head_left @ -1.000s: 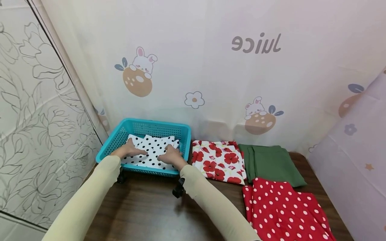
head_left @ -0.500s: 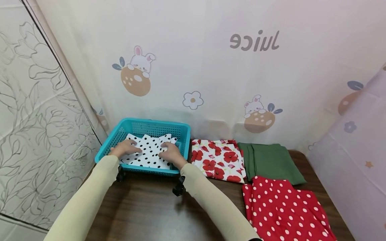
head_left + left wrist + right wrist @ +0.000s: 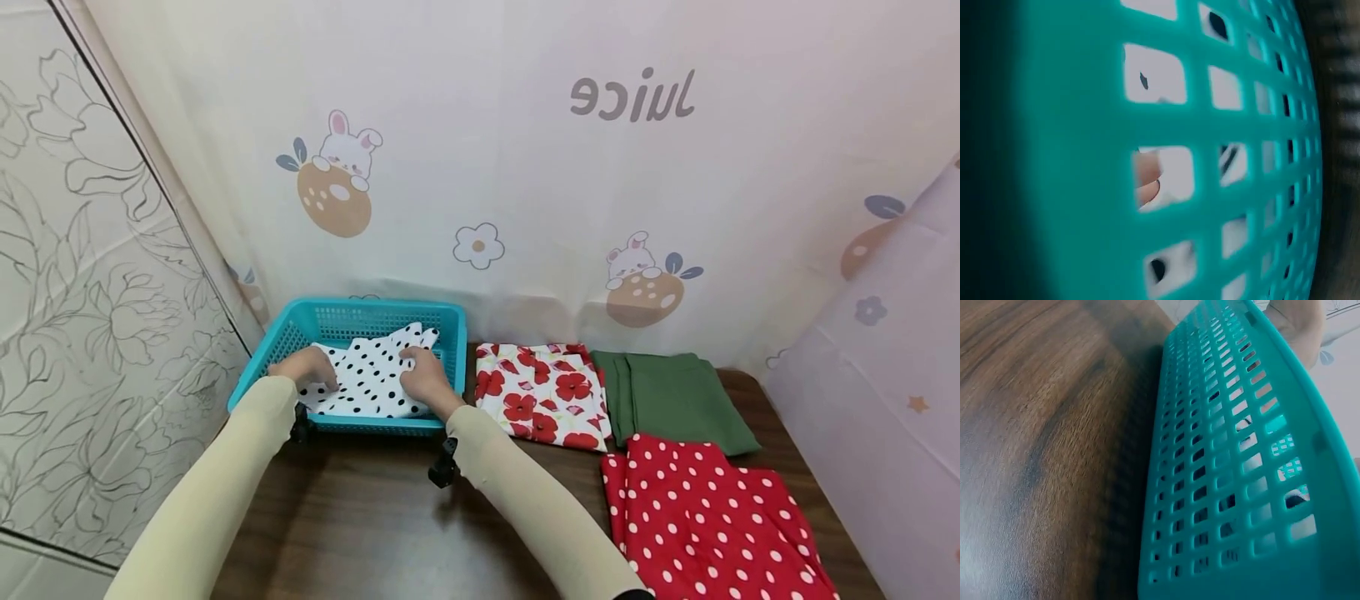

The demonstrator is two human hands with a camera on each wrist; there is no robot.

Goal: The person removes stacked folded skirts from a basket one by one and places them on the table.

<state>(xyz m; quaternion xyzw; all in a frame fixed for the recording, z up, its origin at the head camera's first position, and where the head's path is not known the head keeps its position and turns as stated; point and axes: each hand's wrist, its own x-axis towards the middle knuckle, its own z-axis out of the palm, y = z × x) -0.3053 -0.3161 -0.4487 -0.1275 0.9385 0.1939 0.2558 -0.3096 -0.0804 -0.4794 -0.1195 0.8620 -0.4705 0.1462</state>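
A white cloth with black dots (image 3: 367, 379) lies loosely in a turquoise plastic basket (image 3: 442, 317) at the table's back left. My left hand (image 3: 309, 367) reaches over the front rim and grips the cloth's left side with bent fingers. On the other side, my right hand (image 3: 426, 380) holds the cloth near its right edge, where a corner sticks up. The basket wall (image 3: 1079, 187) fills the left wrist view; a little fingertip (image 3: 1147, 167) shows through a hole. In the right wrist view, part of the right hand (image 3: 1300, 325) shows above the rim.
Right of the basket lie a folded white cloth with red flowers (image 3: 536, 396), a folded green cloth (image 3: 678, 396) and a red cloth with white dots (image 3: 708, 521). They rest on a dark wooden table (image 3: 352, 508). Printed curtains (image 3: 525, 183) stand behind and at both sides.
The cloth's right corner has risen, and its back edge has shifted. The left hand has moved slightly left with its fingers more bent. The basket has slid a little left and nearer.
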